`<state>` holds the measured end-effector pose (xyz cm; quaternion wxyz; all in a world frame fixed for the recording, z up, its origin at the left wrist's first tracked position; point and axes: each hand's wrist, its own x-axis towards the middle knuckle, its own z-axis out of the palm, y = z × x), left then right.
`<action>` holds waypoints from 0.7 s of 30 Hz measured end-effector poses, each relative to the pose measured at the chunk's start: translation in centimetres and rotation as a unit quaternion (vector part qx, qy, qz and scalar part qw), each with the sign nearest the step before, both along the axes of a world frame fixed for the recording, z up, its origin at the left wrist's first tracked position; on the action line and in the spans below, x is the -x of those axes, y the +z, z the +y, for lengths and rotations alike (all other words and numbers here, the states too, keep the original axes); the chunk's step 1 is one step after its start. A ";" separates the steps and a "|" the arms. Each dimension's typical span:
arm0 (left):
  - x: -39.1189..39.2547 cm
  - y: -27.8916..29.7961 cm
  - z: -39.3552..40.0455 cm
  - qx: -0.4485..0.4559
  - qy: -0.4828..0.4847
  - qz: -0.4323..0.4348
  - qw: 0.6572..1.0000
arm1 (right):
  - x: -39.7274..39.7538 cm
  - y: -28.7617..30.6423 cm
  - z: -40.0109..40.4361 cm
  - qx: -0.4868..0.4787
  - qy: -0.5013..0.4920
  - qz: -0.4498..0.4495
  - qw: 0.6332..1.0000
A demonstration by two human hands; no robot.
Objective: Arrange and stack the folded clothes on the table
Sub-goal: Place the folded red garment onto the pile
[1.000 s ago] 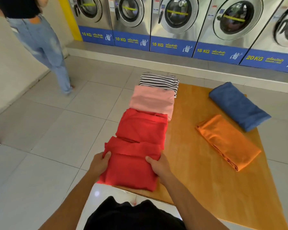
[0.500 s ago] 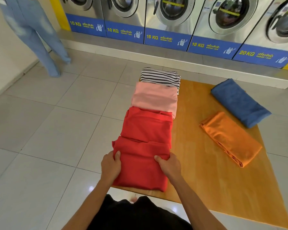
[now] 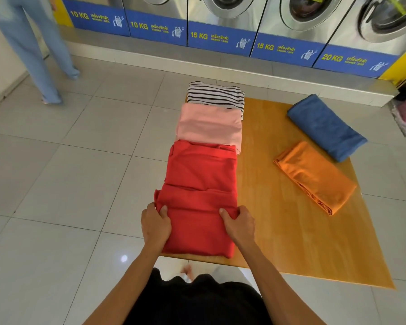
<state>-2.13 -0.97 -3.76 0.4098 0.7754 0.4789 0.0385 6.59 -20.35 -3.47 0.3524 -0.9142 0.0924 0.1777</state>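
Both hands, left hand [image 3: 155, 225] and right hand [image 3: 239, 225], grip the near red fold [image 3: 197, 221]. I judge stacking begins. Next: lift it level onto another pile.

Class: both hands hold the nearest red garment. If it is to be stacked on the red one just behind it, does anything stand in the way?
Nothing visible does. The left hand and right hand grip the near red garment, whose far edge already overlaps the second red garment. That one's top is bare.

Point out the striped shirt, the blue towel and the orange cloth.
striped shirt [image 3: 215, 95], head view, middle of its top face.
blue towel [image 3: 326, 126], head view, centre of the fold.
orange cloth [image 3: 314, 175], head view, centre of the fold.
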 end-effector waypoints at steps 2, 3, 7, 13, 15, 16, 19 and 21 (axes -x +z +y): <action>0.1 0.2 0.2 0.002 0.003 -0.007 1.000 | 0.3 0.2 -0.2 0.023 0.000 -0.011 1.000; 0.2 0.2 0.3 0.001 0.000 -0.010 1.000 | 0.4 0.3 -0.3 0.032 0.000 -0.013 0.999; 0.3 0.7 1.2 -0.039 -0.062 0.029 0.997 | 0.4 0.1 -0.6 0.031 0.003 0.000 1.000; -1.1 2.4 3.6 -0.043 -0.136 0.113 0.983 | -0.5 0.2 -0.6 -0.022 -0.013 -0.024 0.999; -2.0 3.6 3.6 -0.045 -0.128 0.093 0.986 | -1.1 0.4 -0.8 -0.042 -0.026 -0.046 0.998; -2.5 4.2 3.4 -0.049 -0.126 0.071 0.988 | -1.5 0.6 -0.8 -0.052 -0.034 -0.056 0.996; -4.7 6.0 2.2 -0.066 -0.138 -0.006 0.988 | -2.9 1.7 -0.4 -0.082 -0.047 -0.081 0.992; -6.7 6.8 1.2 -0.072 -0.160 -0.035 0.984 | -3.9 2.5 -0.1 -0.104 -0.053 -0.089 0.989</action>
